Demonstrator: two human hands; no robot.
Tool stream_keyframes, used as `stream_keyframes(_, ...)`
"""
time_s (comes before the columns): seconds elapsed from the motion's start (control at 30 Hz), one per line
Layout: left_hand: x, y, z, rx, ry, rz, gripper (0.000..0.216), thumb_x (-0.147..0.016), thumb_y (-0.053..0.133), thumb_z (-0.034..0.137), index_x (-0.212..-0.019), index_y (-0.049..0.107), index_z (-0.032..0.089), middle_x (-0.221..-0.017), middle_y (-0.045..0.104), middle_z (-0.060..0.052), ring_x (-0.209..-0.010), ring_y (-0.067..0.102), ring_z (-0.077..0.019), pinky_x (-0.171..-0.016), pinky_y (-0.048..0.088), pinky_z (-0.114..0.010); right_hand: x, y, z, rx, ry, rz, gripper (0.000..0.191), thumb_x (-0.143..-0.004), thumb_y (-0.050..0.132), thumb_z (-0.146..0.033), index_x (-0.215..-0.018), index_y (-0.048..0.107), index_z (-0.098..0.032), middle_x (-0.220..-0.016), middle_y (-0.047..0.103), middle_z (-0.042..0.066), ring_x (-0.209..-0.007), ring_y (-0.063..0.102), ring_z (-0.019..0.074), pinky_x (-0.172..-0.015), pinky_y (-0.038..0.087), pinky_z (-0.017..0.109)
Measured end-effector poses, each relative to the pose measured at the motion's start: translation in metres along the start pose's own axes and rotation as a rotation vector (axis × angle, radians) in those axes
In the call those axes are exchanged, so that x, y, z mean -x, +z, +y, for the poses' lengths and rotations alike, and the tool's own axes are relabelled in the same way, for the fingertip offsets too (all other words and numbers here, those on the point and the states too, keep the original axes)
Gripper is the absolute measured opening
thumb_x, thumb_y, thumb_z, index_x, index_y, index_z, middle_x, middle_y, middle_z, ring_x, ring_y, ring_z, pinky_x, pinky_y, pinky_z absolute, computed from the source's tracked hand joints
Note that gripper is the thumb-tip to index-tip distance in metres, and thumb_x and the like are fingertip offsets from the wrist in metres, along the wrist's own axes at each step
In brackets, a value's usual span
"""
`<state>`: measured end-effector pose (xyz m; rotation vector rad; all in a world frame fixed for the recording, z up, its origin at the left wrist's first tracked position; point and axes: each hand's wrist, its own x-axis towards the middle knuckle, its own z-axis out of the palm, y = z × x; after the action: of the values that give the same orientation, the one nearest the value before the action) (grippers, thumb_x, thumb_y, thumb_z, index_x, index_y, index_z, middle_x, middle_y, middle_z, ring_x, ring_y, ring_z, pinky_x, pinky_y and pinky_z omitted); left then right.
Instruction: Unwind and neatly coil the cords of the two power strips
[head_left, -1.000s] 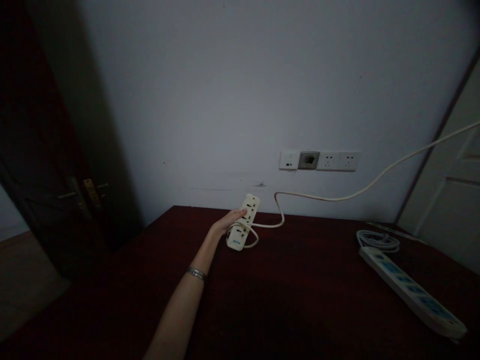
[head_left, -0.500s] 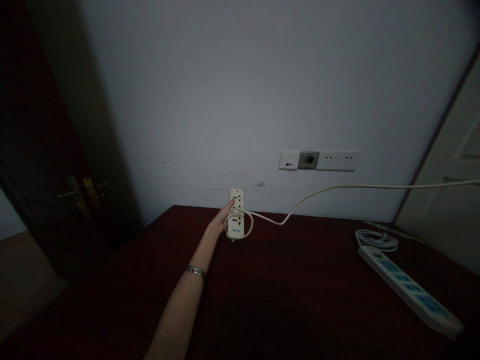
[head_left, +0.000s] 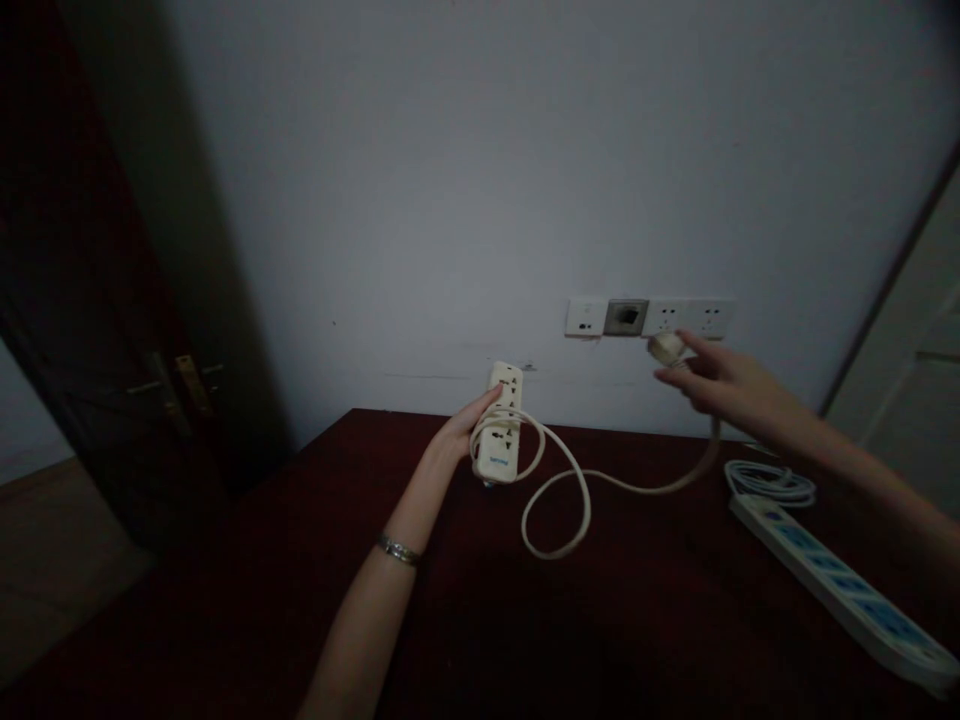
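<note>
My left hand [head_left: 466,428] is closed around a white power strip [head_left: 499,455], held tilted above the far part of the table with its sockets facing me. The strip's white cord [head_left: 581,490] loops around it and hangs in a wide coil, then runs right. Between the thumb and fingers of my right hand [head_left: 720,380] is the plug [head_left: 666,348] of that cord. The plug is just below and in front of a white wall socket [head_left: 665,315]; I see no contact between them.
A second power strip [head_left: 840,580] with blue socket panels lies on the dark red table [head_left: 450,620] at the right, its cord coiled [head_left: 772,484] behind it. Other wall sockets [head_left: 585,318] line the wall. A dark door [head_left: 82,300] with a brass handle is at the left.
My right hand has come into view from the right with the plug. The cord, stretched off to the right before, now hangs in slack loops. My left hand and strip have shifted right.
</note>
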<state>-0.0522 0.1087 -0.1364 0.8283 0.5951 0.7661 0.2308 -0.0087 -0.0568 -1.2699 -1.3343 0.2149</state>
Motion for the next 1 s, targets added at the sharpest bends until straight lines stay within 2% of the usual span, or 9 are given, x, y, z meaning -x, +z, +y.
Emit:
stream_keyframes(0.07, 0.002, 0.002, 0.001, -0.006, 0.006, -0.036, 0.033, -0.082, 0.056, 0.041, -0.086, 0.059, 0.008, -0.064, 0.065, -0.008, -0.054, 0.059, -0.0135, -0.058, 0.049, -0.027, 0.023, 0.026, -0.001, 0.154, -0.02, -0.113, 0.065, -0.066, 0.065, -0.044, -0.123, 0.054, -0.015, -0.07, 0.059, 0.005, -0.06, 0.048, 0.0171, -0.059, 0.042, 0.033)
stream_keyframes(0.17, 0.005, 0.004, 0.004, -0.012, 0.03, -0.059, 0.031, -0.081, 0.058, 0.039, -0.086, 0.059, 0.008, -0.064, 0.065, -0.008, -0.054, 0.059, -0.0134, -0.058, 0.049, -0.027, 0.047, 0.051, -0.003, 0.215, -0.064, -0.194, 0.079, -0.072, 0.055, -0.052, -0.136, 0.039, -0.01, -0.083, 0.062, 0.008, -0.07, 0.054, 0.0202, -0.069, 0.046, 0.038)
stream_keyframes(0.3, 0.006, 0.006, 0.007, -0.023, 0.067, -0.052, 0.028, -0.08, 0.059, 0.037, -0.083, 0.06, 0.009, -0.063, 0.065, -0.009, -0.052, 0.058, -0.0133, -0.056, 0.048, -0.026, 0.059, 0.063, -0.003, 0.168, -0.095, -0.297, 0.069, -0.081, 0.044, -0.053, -0.138, 0.038, -0.014, -0.088, 0.063, 0.008, -0.078, 0.057, 0.0211, -0.077, 0.046, 0.039)
stream_keyframes(0.37, 0.007, 0.008, 0.008, -0.021, 0.08, -0.051, 0.028, -0.08, 0.058, 0.037, -0.083, 0.06, 0.009, -0.063, 0.065, -0.009, -0.051, 0.058, -0.0135, -0.055, 0.048, -0.026, 0.06, 0.066, -0.001, 0.159, -0.131, -0.35, 0.066, -0.082, 0.046, -0.049, -0.138, 0.038, -0.016, -0.092, 0.063, 0.008, -0.08, 0.058, 0.0208, -0.079, 0.046, 0.038)
stream_keyframes(0.47, 0.009, 0.011, 0.008, -0.01, 0.069, -0.055, 0.029, -0.081, 0.057, 0.038, -0.082, 0.061, 0.009, -0.064, 0.066, -0.009, -0.052, 0.059, -0.0144, -0.055, 0.048, -0.027, 0.06, 0.067, 0.003, 0.171, -0.195, -0.464, 0.072, -0.078, 0.055, -0.041, -0.141, 0.032, -0.018, -0.096, 0.063, 0.008, -0.076, 0.058, 0.0191, -0.074, 0.047, 0.036)
stream_keyframes(0.6, 0.014, 0.015, 0.009, -0.007, 0.033, -0.046, 0.033, -0.083, 0.054, 0.041, -0.082, 0.062, 0.009, -0.065, 0.066, -0.01, -0.054, 0.06, -0.0148, -0.058, 0.049, -0.027, 0.059, 0.064, 0.01, 0.155, -0.16, -0.593, 0.078, -0.074, 0.06, -0.035, -0.143, 0.026, -0.02, -0.077, 0.059, 0.003, -0.061, 0.052, 0.0142, -0.055, 0.045, 0.027)
stream_keyframes(0.67, 0.014, 0.014, 0.009, -0.013, 0.038, -0.021, 0.033, -0.083, 0.053, 0.041, -0.083, 0.062, 0.009, -0.066, 0.067, -0.01, -0.054, 0.059, -0.0145, -0.057, 0.049, -0.027, 0.056, 0.06, 0.014, 0.124, -0.138, -0.599, 0.074, -0.076, 0.058, -0.034, -0.142, 0.027, -0.021, -0.074, 0.056, 0.001, -0.058, 0.05, 0.0126, -0.052, 0.042, 0.024)
stream_keyframes(0.87, 0.008, 0.009, 0.004, -0.095, 0.101, 0.027, 0.026, -0.081, 0.059, 0.033, -0.088, 0.062, 0.008, -0.067, 0.066, -0.009, -0.053, 0.058, -0.0133, -0.053, 0.047, -0.025, 0.047, 0.051, 0.024, 0.155, -0.211, -0.547, 0.069, -0.08, 0.055, -0.035, -0.142, 0.027, -0.023, -0.071, 0.053, -0.001, -0.058, 0.047, 0.012, -0.051, 0.04, 0.023)
stream_keyframes(1.0, 0.008, 0.011, -0.001, -0.153, 0.095, 0.0, 0.028, -0.08, 0.059, 0.035, -0.088, 0.062, 0.008, -0.069, 0.066, -0.009, -0.053, 0.058, -0.013, -0.054, 0.047, -0.026, 0.047, 0.05, 0.022, 0.228, -0.28, -0.459, 0.065, -0.079, 0.056, -0.038, -0.139, 0.035, -0.022, -0.088, 0.06, 0.005, -0.069, 0.054, 0.0152, -0.061, 0.046, 0.028)
